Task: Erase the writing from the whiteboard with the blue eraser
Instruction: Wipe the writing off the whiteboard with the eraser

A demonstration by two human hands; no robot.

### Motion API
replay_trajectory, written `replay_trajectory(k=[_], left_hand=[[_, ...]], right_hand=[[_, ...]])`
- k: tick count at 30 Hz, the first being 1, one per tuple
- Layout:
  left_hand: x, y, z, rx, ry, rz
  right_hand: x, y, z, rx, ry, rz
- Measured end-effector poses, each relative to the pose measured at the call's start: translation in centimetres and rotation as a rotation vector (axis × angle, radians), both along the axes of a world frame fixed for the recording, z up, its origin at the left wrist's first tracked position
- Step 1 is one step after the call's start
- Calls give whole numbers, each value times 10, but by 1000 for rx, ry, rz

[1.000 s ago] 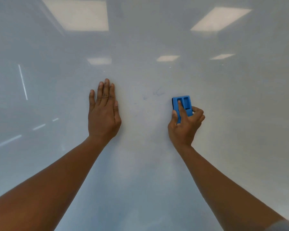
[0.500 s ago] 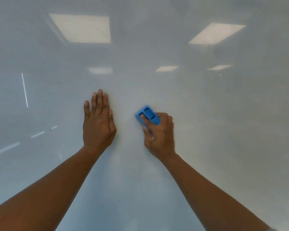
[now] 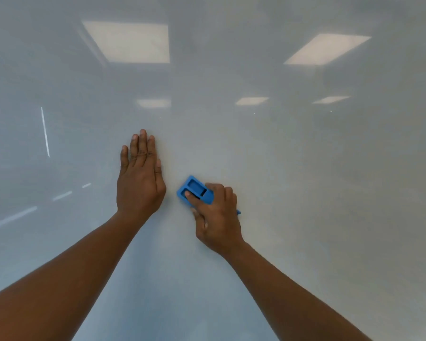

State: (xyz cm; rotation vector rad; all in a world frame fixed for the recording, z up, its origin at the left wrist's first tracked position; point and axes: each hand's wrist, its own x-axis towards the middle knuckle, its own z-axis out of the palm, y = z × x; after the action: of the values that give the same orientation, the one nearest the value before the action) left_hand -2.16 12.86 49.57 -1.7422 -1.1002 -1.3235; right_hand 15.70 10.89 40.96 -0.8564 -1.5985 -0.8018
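The whiteboard [image 3: 305, 180] fills the whole view, glossy and pale grey. My right hand [image 3: 217, 217] grips the blue eraser [image 3: 194, 190], pressed flat on the board and tilted with its free end up and to the left. A finger rests in one of the eraser's two recesses. My left hand [image 3: 139, 178] lies flat on the board just left of the eraser, fingers together and pointing up, holding nothing. No writing shows on the board around the eraser.
Ceiling light panels [image 3: 128, 41] reflect in the board's upper part, and thin bright streaks [image 3: 45, 131] reflect at the left. Both forearms reach in from the bottom corners.
My right hand swept the eraser from the right toward the left hand and down, over the faint marks seen one second ago. Those marks are gone. The left hand stays flat.
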Motion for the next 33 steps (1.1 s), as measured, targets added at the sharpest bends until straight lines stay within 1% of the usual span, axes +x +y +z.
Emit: replay_trajectory(k=[1,3,5,8,11,13,14,16,18,20,22,24,26,28,30,32,33], left_hand=[[0,0,-1,-1,10,1],[-2,0,0,7,42,19],[-4,2,4,12,66,35],[1,1,8,4,57,19],[10,0,6,7,91,7],[16,1,4,4,109,1],[19,1,3,4,108,-2],[27,2,1,9,113,-10],[43,1,-4,7,143,-28],[59,-1,-7,10,166,-50],[69,-3,-8,8,178,-68],[73,-3,-10,8,176,-77],[69,-2,-13,2,171,-71],[64,-1,-17,-11,162,-65],[58,0,-19,-18,162,-52],[52,0,-19,-18,160,-37],[48,0,-18,-15,154,-31]], right_hand=[[9,0,-11,1,2,-2],[37,2,-16,28,73,-17],[68,5,-1,74,189,-54],[99,10,40,103,366,-90],[95,14,75,97,485,-104],[81,16,84,90,506,-105],[74,14,84,88,480,-95],[63,13,72,83,388,-56],[65,9,48,54,357,-28],[77,8,17,15,415,-32],[97,7,-20,-10,523,-58],[115,4,-55,-22,633,-63],[119,4,-80,-48,702,-55],[114,3,-89,-62,736,-60],[110,5,-84,-44,756,-77],[105,5,-66,4,717,-81],[101,5,-51,36,658,-81]])
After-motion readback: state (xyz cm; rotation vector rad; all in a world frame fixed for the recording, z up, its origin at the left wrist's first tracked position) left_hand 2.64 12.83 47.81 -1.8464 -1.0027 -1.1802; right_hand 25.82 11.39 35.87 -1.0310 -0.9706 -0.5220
